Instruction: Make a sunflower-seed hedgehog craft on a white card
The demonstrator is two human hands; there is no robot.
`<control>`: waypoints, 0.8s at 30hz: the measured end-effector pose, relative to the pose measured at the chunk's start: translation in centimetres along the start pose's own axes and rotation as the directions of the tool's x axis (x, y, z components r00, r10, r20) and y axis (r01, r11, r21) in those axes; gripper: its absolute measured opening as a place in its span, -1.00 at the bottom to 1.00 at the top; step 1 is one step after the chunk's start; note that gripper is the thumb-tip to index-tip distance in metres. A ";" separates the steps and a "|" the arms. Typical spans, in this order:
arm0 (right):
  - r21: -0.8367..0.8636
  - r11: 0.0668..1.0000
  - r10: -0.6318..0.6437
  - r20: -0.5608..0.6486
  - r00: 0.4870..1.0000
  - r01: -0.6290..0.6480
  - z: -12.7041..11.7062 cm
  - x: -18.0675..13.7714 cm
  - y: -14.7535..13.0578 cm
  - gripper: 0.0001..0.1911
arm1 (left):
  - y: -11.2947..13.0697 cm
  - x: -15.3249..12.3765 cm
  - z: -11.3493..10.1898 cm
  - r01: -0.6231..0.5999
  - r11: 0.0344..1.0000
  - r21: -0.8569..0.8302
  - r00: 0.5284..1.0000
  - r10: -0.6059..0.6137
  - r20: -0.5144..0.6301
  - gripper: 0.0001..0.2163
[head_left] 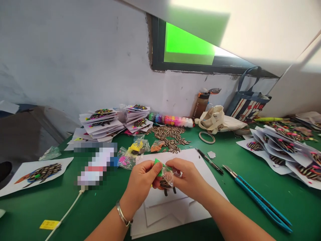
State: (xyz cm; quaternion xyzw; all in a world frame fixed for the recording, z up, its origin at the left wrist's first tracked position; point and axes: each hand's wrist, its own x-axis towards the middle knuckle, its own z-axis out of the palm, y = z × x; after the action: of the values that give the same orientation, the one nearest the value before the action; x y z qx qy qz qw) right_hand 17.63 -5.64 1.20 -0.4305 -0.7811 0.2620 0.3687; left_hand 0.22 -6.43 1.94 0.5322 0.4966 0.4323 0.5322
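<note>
Both hands meet over a stack of white paper (175,214) at the middle of the table. My left hand (145,175) pinches the green end of a small clear plastic bag (167,176). On the bag's other side, the fingers of my right hand (187,177) close on the clear plastic. Beneath the bag lies a sheet with a seed picture (165,185), partly covered by my fingers; dark leg-like strips show at its lower edge. Other small bags (135,149) with yellow, pink and orange pieces lie just beyond my left hand.
Striped sunflower seeds (170,135) are heaped behind the paper. A pen (209,161) and a blue utility knife (258,197) lie to the right, the knife's blade showing. Stacks of seed pictures (100,124) stand left and right. A white cable (67,214) crosses the left side.
</note>
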 end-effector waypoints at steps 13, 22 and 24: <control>-0.216 0.972 -0.126 -0.122 0.984 0.098 0.3 -0.1 0.2 -0.87 | 0.2 -0.2 0.1 -0.006 1.000 0.028 1.000 0.006 -0.020 -0.63; -0.032 0.997 0.062 -0.049 0.997 -0.064 0.2 0.0 0.4 -0.71 | 0.4 0.0 -0.1 0.017 1.000 -0.025 0.996 -0.019 -0.082 -0.63; 0.000 0.997 0.081 -0.048 0.996 -0.081 0.0 0.0 0.4 -0.67 | 0.3 0.1 -0.2 0.017 0.999 -0.029 0.996 -0.019 -0.083 -0.64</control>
State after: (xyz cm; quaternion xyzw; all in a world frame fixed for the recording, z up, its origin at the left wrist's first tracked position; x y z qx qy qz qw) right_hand 17.83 -5.41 0.96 -0.4683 -0.7543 0.2656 0.3757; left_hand 0.03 -6.27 2.21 0.5016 0.5171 0.4563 0.5224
